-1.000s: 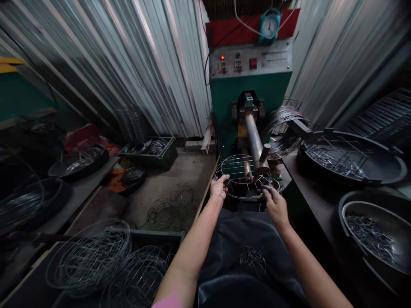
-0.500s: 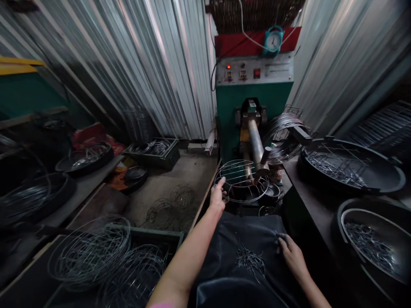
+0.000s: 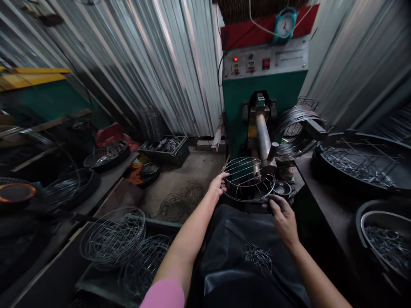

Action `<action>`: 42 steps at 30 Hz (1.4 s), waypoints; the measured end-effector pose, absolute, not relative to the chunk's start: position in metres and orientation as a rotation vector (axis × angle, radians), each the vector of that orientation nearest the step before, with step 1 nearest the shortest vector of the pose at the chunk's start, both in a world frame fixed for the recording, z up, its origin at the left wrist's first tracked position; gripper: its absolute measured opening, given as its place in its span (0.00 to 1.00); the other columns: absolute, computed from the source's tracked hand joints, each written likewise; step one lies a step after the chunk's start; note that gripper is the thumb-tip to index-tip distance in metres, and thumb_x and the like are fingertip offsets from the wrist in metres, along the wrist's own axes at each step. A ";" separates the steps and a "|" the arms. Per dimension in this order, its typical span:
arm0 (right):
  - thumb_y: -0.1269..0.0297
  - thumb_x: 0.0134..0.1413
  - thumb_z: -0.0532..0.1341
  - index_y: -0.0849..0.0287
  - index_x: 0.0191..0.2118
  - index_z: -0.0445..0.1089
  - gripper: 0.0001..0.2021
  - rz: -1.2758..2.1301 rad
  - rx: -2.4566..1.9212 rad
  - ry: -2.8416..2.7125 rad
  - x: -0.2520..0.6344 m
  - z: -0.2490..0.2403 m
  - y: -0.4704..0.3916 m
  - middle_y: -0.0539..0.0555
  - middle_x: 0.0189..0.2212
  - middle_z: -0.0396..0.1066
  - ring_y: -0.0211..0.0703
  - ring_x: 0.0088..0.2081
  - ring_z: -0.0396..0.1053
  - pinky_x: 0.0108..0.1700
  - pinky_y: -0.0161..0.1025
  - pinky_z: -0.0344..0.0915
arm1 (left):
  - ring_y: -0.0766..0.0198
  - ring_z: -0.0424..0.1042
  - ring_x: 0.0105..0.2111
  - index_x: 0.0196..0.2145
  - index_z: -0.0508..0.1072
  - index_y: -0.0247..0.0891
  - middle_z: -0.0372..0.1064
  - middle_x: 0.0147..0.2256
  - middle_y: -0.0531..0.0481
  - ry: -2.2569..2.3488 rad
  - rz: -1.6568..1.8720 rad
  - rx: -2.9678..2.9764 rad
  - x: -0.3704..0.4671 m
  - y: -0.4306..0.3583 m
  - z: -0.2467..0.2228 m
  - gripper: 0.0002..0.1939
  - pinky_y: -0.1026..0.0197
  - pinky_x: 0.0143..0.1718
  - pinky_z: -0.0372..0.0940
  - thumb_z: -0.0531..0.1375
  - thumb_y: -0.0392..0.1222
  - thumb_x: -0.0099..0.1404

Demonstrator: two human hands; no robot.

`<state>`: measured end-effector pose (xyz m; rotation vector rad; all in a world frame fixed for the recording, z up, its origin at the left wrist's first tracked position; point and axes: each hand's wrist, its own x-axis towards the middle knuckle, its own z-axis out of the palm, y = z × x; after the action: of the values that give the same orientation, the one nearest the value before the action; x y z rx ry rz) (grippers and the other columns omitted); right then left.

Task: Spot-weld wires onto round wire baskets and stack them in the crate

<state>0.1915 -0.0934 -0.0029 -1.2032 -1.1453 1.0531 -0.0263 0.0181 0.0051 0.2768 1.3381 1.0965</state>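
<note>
My left hand (image 3: 218, 185) is closed on the left rim of a round wire rack (image 3: 247, 199), which has straight bars across it. The rack sits at the tip of a thick metal electrode arm (image 3: 263, 137) on a green machine (image 3: 234, 98). My right hand (image 3: 282, 216) is pinched close to the rack's front right rim. A short wire piece seems to be in its fingertips, largely hidden by the fingers. On the black apron (image 3: 224, 244) over my lap lies a small pile of short wire pieces (image 3: 257, 256).
Wire hoops and racks (image 3: 112, 239) are heaped in a crate at left. At right, a wide black pan (image 3: 327, 171) and a bowl (image 3: 364, 222) hold small wire parts. A wire coil (image 3: 298, 128) hangs beside the machine. A clock-like dial (image 3: 285, 25) sits above its panel.
My right hand has moved up and left from beside the pile to the rack's front right edge. My left hand still holds the rack. The view has shifted slightly.
</note>
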 end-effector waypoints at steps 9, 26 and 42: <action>0.55 0.48 0.53 0.57 0.34 0.66 0.12 0.922 -1.325 -1.553 0.173 -0.003 -0.061 0.51 0.21 0.68 0.44 0.23 0.66 0.28 0.39 0.63 | 0.79 0.44 0.13 0.28 0.57 0.40 0.50 0.18 0.63 1.280 1.468 0.374 -0.007 -0.006 0.011 0.23 0.72 0.13 0.37 0.66 0.41 0.37; 0.52 0.50 0.55 0.60 0.37 0.65 0.16 1.093 -1.294 -1.378 0.184 -0.005 -0.059 0.53 0.26 0.69 0.40 0.24 0.65 0.27 0.37 0.62 | 0.79 0.46 0.15 0.32 0.58 0.40 0.51 0.21 0.62 1.299 1.497 0.297 0.010 -0.006 0.008 0.26 0.72 0.13 0.39 0.66 0.42 0.37; 0.51 0.48 0.54 0.59 0.34 0.65 0.16 1.036 -1.294 -1.448 0.191 0.005 -0.046 0.52 0.25 0.68 0.37 0.22 0.63 0.26 0.36 0.61 | 0.80 0.43 0.14 0.27 0.56 0.39 0.46 0.19 0.64 1.264 1.466 0.314 0.015 0.006 0.009 0.26 0.72 0.14 0.38 0.68 0.44 0.35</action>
<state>0.1908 -0.0464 0.0049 -1.2944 -1.4479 1.0364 0.0151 0.0059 0.0093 0.3143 1.2638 1.4662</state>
